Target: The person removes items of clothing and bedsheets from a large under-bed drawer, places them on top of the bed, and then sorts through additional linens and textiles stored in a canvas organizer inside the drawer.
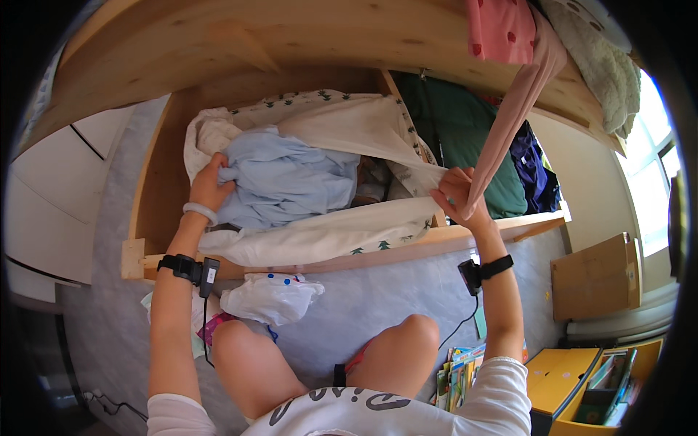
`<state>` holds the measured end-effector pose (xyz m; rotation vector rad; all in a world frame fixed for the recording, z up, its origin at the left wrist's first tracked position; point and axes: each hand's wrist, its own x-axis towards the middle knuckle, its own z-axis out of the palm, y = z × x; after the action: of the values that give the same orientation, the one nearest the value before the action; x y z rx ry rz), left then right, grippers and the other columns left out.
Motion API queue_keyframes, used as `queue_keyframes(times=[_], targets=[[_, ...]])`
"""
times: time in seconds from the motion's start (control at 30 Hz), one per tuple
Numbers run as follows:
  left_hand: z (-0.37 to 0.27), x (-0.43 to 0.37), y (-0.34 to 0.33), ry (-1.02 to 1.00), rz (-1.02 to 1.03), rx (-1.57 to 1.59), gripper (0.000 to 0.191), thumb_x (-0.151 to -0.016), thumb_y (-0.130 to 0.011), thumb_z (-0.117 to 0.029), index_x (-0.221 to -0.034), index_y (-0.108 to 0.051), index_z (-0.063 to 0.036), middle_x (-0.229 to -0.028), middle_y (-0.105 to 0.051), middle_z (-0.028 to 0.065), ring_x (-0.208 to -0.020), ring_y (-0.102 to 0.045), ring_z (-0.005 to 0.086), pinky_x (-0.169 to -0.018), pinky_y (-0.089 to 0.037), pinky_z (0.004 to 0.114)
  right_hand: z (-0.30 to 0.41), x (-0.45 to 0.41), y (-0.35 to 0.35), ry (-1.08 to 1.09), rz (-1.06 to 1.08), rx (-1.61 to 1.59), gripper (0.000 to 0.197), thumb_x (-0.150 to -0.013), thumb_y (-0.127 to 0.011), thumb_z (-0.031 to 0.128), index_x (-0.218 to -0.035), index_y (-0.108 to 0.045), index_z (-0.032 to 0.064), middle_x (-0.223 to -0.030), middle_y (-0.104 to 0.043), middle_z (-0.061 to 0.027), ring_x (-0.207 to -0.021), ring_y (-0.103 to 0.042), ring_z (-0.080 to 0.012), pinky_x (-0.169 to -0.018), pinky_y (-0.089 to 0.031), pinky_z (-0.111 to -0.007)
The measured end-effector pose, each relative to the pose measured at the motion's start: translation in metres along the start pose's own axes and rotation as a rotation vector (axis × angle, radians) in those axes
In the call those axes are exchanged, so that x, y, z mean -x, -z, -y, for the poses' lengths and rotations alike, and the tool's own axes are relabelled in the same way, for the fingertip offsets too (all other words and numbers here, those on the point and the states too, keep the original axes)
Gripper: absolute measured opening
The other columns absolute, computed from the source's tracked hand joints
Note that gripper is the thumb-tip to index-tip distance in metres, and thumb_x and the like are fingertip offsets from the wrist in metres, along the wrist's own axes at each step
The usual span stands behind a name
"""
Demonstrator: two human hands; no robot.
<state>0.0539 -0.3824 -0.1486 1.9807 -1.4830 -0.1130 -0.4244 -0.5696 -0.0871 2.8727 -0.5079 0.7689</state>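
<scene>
A wooden drawer (305,268) holds a white cloth with green tree prints (327,231), spread open around a light blue cloth (289,174). My left hand (211,185) grips the blue cloth at its left edge. On the right, my right hand (458,193) pinches the gathered edge of the white printed cloth and holds it up a little. A pink cloth strip (512,117) hangs from above, its lower end in front of my right hand. Between the cloths, some darker items (373,180) show in part; what they are cannot be told.
Right of a divider lie a dark green fabric item (458,131) and navy cloth (529,169). A wooden bed frame (327,38) overhangs the drawer. On the floor are a white plastic bag (272,297), books (461,373), a cardboard box (591,280) and a yellow box (561,376).
</scene>
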Motion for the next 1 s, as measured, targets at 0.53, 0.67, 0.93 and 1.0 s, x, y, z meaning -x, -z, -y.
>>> queue_keyframes(times=[0.53, 0.67, 0.93, 1.0], targets=[[-0.058, 0.002, 0.000, -0.132, -0.115, -0.484, 0.052, -0.065, -0.065, 0.000, -0.115, -0.050, -0.0084, -0.136, -0.040, 0.0196, -0.124, -0.040, 0.0407, -0.101, -0.037, 0.047, 0.007, 0.101, -0.003, -0.429, 0.286, -0.157, 0.003, -0.076, -0.066, 0.009, -0.078, -0.065, 0.0071, -0.091, -0.067, -0.0085, -0.090, -0.061, -0.0279, -0.080, -0.043, -0.039], [-0.114, 0.009, 0.001, -0.557, -0.079, -0.152, 0.054, -0.065, -0.061, 0.003, -0.117, -0.054, -0.0086, -0.137, -0.043, 0.0161, -0.130, -0.037, 0.0353, -0.107, -0.033, 0.046, 0.038, 0.038, 0.009, -0.469, 0.010, -0.105, 0.005, -0.077, -0.066, 0.009, -0.079, -0.066, 0.0048, -0.080, -0.067, -0.0087, -0.079, -0.061, -0.0288, -0.076, -0.045, -0.038], [-0.149, -0.002, -0.093, -0.793, 0.469, -0.345, 0.041, -0.075, -0.069, -0.034, -0.110, -0.065, -0.0127, -0.139, -0.045, 0.0093, -0.140, -0.020, 0.0353, -0.111, -0.009, 0.061, 0.079, 0.000, -0.029, -0.198, 0.398, -0.180, 0.021, -0.076, -0.072, 0.024, -0.089, -0.069, 0.0066, -0.097, -0.065, -0.0103, -0.098, -0.058, -0.0284, -0.089, -0.045, -0.039], [-0.139, -0.002, -0.091, -0.620, 0.587, -0.531, 0.047, -0.072, -0.071, -0.044, -0.107, -0.067, -0.0131, -0.142, -0.043, 0.0094, -0.141, -0.013, 0.0393, -0.108, -0.002, 0.068, 0.073, 0.013, -0.030, -0.293, 0.673, -0.188, 0.034, -0.075, -0.074, 0.030, -0.101, -0.069, 0.0099, -0.114, -0.062, -0.0113, -0.114, -0.052, -0.0275, -0.096, -0.042, -0.039]])
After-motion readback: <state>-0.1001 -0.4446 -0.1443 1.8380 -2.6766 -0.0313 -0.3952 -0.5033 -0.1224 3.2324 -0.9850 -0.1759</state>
